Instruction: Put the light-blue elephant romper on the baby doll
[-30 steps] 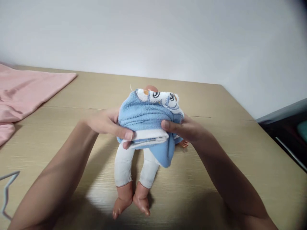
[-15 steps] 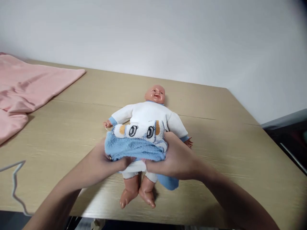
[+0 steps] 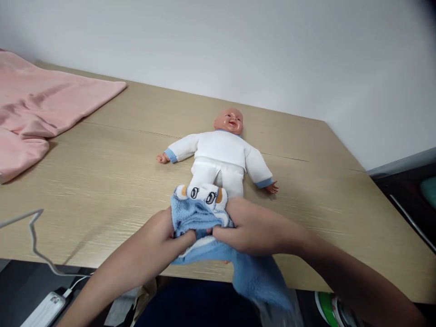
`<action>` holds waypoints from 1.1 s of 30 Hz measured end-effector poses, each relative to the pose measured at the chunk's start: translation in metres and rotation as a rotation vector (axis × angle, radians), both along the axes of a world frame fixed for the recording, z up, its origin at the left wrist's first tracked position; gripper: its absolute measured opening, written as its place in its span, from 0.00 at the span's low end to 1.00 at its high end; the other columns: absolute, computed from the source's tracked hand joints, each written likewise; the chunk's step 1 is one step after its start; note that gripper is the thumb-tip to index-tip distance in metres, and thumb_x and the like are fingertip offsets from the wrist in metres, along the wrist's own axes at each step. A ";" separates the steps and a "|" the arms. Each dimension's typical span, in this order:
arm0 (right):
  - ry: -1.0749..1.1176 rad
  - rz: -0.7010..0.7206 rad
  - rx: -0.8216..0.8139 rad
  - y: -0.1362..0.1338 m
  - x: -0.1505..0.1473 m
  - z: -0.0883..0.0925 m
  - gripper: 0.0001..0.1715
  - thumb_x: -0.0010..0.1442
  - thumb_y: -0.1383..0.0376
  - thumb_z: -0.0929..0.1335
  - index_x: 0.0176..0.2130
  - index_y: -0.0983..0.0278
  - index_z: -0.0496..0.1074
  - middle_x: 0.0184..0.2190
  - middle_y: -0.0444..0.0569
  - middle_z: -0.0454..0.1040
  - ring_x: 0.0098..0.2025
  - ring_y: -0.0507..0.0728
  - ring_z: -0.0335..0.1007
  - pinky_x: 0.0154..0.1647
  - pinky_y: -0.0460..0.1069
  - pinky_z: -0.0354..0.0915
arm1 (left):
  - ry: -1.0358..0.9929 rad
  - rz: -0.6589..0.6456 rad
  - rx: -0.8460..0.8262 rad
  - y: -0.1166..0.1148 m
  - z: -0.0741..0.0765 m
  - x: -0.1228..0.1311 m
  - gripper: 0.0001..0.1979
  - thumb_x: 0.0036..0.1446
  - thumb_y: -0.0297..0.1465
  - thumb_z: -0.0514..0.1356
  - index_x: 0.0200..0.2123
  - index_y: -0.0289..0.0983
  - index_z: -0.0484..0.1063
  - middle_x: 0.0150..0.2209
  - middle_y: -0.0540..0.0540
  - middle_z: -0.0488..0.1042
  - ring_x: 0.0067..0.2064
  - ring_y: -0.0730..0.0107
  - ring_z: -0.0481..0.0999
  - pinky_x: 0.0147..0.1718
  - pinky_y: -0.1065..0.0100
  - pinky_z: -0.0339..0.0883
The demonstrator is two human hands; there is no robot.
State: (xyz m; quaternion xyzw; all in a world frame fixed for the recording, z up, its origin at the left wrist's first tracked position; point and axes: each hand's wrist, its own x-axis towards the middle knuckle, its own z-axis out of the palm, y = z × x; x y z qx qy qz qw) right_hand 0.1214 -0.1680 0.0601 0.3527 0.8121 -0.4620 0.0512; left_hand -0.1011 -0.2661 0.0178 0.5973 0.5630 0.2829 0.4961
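Both hands grip a bunched blue and white fleecy garment (image 3: pixel 194 213) with embroidered eyes on it. My left hand (image 3: pixel 170 236) is closed on its left edge, thumb on top. On its right edge my right hand (image 3: pixel 245 225) is closed the same way. A blue end of the cloth hangs over the table's front edge. Under and beyond the garment, a baby doll (image 3: pixel 221 150) lies on its back in a white top and white trousers with blue cuffs, arms spread. Its lower legs and feet are mostly hidden by the garment and my hands.
A pink cloth (image 3: pixel 51 100) lies at the table's left. A grey cable (image 3: pixel 34 231) crosses the left front edge, near a white power bank (image 3: pixel 46 311) below. Behind the wooden table (image 3: pixel 136 181) stands a white wall (image 3: pixel 218 50). A dark object (image 3: pixel 408 200) is at the right.
My hands have drawn the garment toward me, from the doll's belly down to its legs. The doll's trousers now show, its feet are mostly covered. The view has tilted downward.
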 end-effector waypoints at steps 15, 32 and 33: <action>-0.100 0.035 0.660 -0.051 -0.009 -0.038 0.09 0.70 0.62 0.70 0.40 0.65 0.79 0.45 0.57 0.82 0.46 0.64 0.77 0.49 0.57 0.71 | 0.444 -0.019 0.056 -0.025 -0.038 0.003 0.10 0.69 0.39 0.59 0.40 0.42 0.77 0.41 0.39 0.86 0.43 0.46 0.85 0.44 0.53 0.76; -0.206 0.090 0.496 -0.066 0.004 -0.048 0.33 0.67 0.67 0.73 0.68 0.69 0.71 0.64 0.67 0.74 0.57 0.72 0.79 0.55 0.65 0.78 | 0.384 -0.095 0.225 -0.036 -0.071 0.003 0.12 0.61 0.29 0.64 0.49 0.43 0.75 0.56 0.40 0.81 0.61 0.40 0.76 0.63 0.39 0.60; -0.210 0.077 0.508 -0.067 0.005 -0.050 0.37 0.67 0.66 0.72 0.72 0.68 0.67 0.65 0.67 0.72 0.59 0.73 0.78 0.56 0.66 0.79 | 0.369 -0.073 0.236 -0.036 -0.074 0.004 0.14 0.62 0.30 0.64 0.51 0.43 0.74 0.58 0.39 0.80 0.62 0.39 0.75 0.63 0.38 0.59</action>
